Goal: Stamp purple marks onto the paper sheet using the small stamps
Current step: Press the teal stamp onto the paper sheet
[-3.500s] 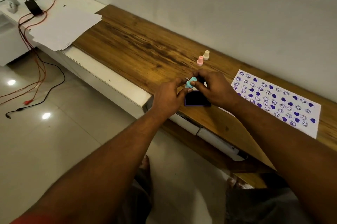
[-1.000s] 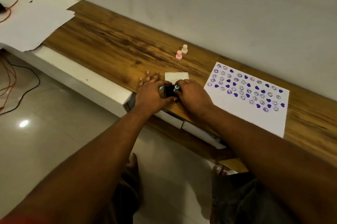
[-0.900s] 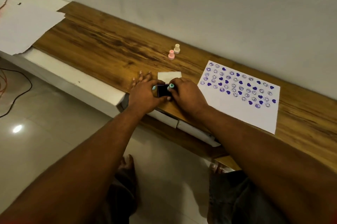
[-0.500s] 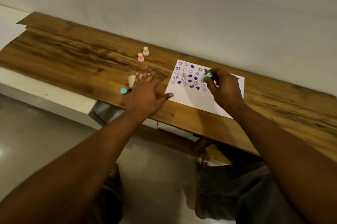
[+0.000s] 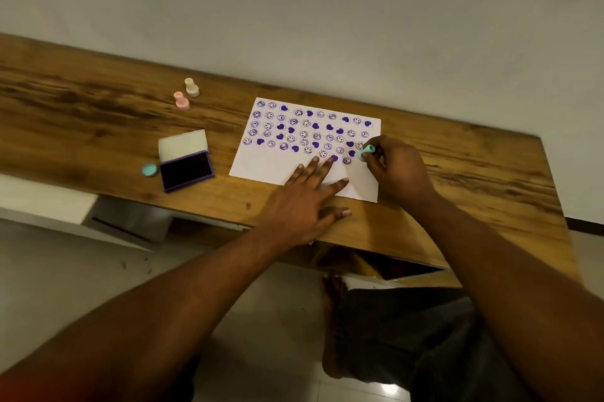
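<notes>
Head view, single frame.

Wooden tabletop (image 5: 98, 113), brown with dark grain, set against a pale wall (image 5: 327, 9).

White rectangular paper sheet (image 5: 261, 166), lying flat on the tabletop near its front edge. The upper part carries rows of purple stamped marks (image 5: 294, 130), smiley circles mixed with solid hearts; the lower strip is unmarked.

Left hand (image 5: 304, 202), unclenched and grasping nothing, palm down with fingers spread. The fingertips rest on the lower part of the sheet, the heel on the bare wood in front of it.

Right hand (image 5: 397, 169), fingers closed around a small mint-green plastic stamp (image 5: 366, 152). The stamp is tilted, its wide end down at the sheet near the right edge, just beside the last marks of the lower rows (contact with the paper cannot be confirmed).

Purple ink pad in a rectangular case (image 5: 187, 169), lid (image 5: 182, 145) raised and showing a white inner face; sits on the wood left of the sheet, apart from it.

Round mint-green cap (image 5: 149, 170), lying flat, just beside the left edge of the ink pad.

Small pink stamp (image 5: 181, 100) and small cream stamp (image 5: 192, 87), both upright, close together on the wood behind the ink pad, toward the wall.

Below the table edge: tiled floor (image 5: 65, 270) and a bare foot (image 5: 333, 320).
</notes>
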